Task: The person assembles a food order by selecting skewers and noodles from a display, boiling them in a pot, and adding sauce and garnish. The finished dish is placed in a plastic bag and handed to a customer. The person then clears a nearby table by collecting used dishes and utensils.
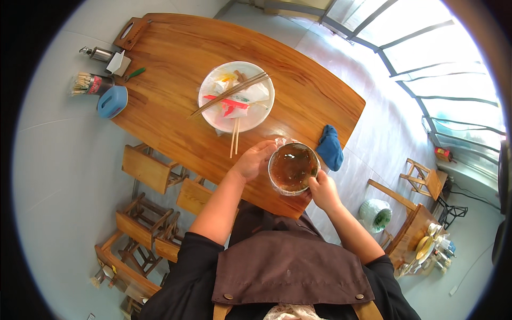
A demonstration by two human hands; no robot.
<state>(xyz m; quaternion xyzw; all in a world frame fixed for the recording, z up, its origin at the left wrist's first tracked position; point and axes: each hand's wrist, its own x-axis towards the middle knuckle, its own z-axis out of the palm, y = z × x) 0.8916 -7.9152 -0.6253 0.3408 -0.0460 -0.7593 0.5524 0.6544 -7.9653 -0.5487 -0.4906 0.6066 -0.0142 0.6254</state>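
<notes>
Between my two hands is a bowl of brown broth, with clear plastic film bunched at its rim. My left hand grips the bowl's left side, fingers closed at the film. My right hand holds the lower right rim, thumb over the edge. Just beyond, a large white bowl stands on the table with crumpled tissues, a red wrapper and food scraps in it. Several brown chopsticks lie across its top, and two pale chopsticks stick out over the near rim.
A blue cloth lies at the right edge of the wooden table. At the left end are a light-blue box, a chopstick holder and a green-handled tool. Stools stand to the left; a covered bin is right.
</notes>
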